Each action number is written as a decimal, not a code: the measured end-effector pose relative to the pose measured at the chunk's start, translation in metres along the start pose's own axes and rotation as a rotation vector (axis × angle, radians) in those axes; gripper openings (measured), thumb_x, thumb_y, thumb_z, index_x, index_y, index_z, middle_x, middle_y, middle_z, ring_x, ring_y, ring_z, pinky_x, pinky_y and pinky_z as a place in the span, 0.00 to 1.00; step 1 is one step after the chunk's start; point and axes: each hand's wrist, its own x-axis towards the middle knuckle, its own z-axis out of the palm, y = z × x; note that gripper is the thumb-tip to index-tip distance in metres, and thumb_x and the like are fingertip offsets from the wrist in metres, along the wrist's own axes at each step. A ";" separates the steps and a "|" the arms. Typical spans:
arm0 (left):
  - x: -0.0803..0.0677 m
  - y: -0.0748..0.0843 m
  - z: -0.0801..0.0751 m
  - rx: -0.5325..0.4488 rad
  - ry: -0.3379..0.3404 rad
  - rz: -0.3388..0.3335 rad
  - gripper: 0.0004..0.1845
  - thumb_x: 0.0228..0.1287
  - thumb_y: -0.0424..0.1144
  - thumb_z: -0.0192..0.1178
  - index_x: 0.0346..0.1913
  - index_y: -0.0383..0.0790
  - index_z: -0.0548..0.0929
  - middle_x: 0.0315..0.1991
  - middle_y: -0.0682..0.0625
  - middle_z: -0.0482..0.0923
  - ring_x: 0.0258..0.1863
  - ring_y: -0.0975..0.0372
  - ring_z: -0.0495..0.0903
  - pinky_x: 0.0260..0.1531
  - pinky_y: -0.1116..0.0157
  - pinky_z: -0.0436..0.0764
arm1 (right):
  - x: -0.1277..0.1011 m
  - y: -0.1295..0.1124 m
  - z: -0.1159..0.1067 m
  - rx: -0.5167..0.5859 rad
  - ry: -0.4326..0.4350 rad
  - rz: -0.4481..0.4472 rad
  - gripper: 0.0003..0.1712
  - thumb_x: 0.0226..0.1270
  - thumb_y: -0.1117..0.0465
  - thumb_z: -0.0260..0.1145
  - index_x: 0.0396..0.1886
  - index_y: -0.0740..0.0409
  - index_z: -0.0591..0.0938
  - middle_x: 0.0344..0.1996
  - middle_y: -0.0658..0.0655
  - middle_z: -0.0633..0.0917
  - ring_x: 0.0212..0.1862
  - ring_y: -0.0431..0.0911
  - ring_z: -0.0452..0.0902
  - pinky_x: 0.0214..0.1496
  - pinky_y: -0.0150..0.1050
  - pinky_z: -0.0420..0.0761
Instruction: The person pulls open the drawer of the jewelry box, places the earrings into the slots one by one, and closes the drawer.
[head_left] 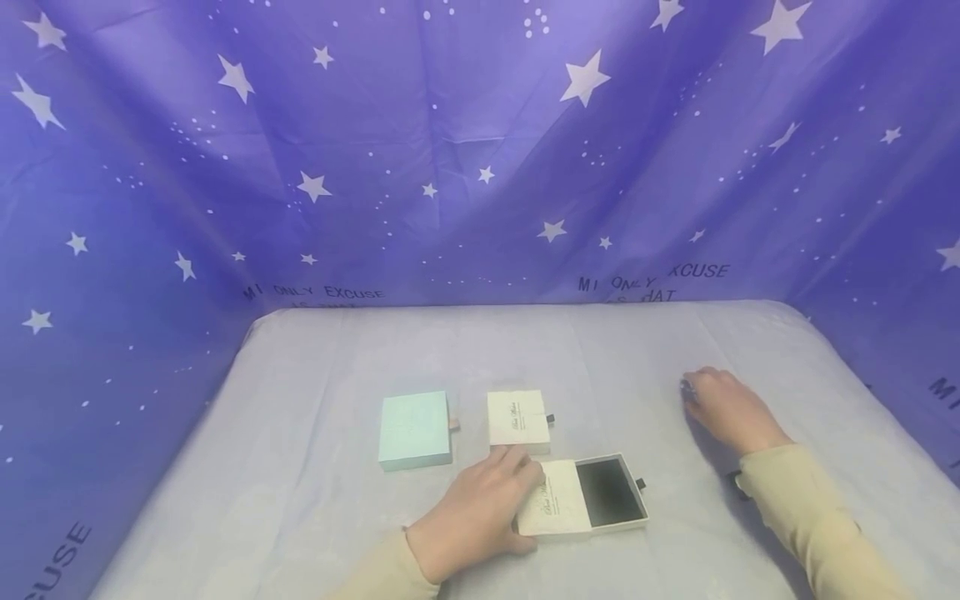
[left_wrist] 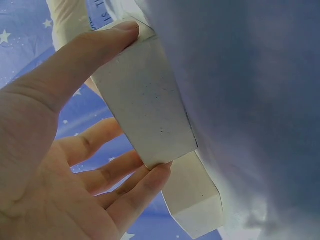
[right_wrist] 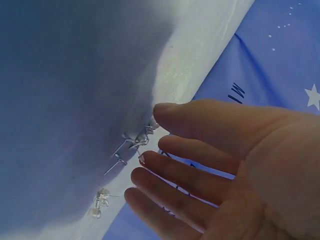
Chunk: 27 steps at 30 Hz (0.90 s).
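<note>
Your left hand (head_left: 480, 510) had the half-open white box (head_left: 573, 507) gripped at its left end: thumb on the near side, fingers on the far side. Its dark-lined drawer (head_left: 609, 492) stuck out to the right, tab (head_left: 641, 483) at the end. Good hold. It looked like thin card, so light pressure was enough; a hard squeeze risked pinching the drawer.

Your right hand (head_left: 731, 408) was well off to the right of that box and beyond it, fingers loosely bent, thumb and forefinger apart, by some small metal pieces (right_wrist: 139, 141) on the desk (head_left: 337, 358). Wrist view was soft there; I couldn't tell if you touched any. Several overlapped, so a fingertip pinch on one, lifted straight up, looked safer than raking the lot.

Closed white box (head_left: 517, 417) lay just behind the half-open one, mint box (head_left: 414, 429) farther left of it. Your left fingertips were near the closed one; watch for nudging it.
</note>
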 end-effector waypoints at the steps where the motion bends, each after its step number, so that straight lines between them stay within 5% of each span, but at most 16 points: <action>1: 0.000 0.000 0.000 0.000 0.000 0.001 0.30 0.38 0.53 0.80 0.44 0.50 0.76 0.44 0.59 0.70 0.42 0.68 0.69 0.37 0.74 0.73 | 0.000 0.000 0.000 -0.001 0.000 -0.001 0.06 0.54 0.73 0.67 0.33 0.71 0.81 0.29 0.69 0.82 0.34 0.65 0.80 0.42 0.62 0.80; 14: 0.000 0.001 -0.001 -0.014 0.009 0.013 0.30 0.39 0.52 0.80 0.44 0.49 0.76 0.44 0.59 0.70 0.42 0.67 0.68 0.36 0.75 0.72 | 0.001 0.005 0.000 -0.024 0.007 -0.011 0.02 0.55 0.73 0.66 0.25 0.70 0.83 0.23 0.63 0.80 0.28 0.57 0.77 0.38 0.58 0.80; 27: -0.001 0.000 -0.002 -0.020 -0.014 0.010 0.31 0.40 0.53 0.80 0.45 0.47 0.76 0.43 0.57 0.70 0.42 0.66 0.69 0.37 0.74 0.74 | 0.000 0.004 -0.004 0.036 0.017 0.059 0.05 0.56 0.69 0.67 0.26 0.62 0.88 0.33 0.68 0.87 0.34 0.65 0.82 0.38 0.61 0.80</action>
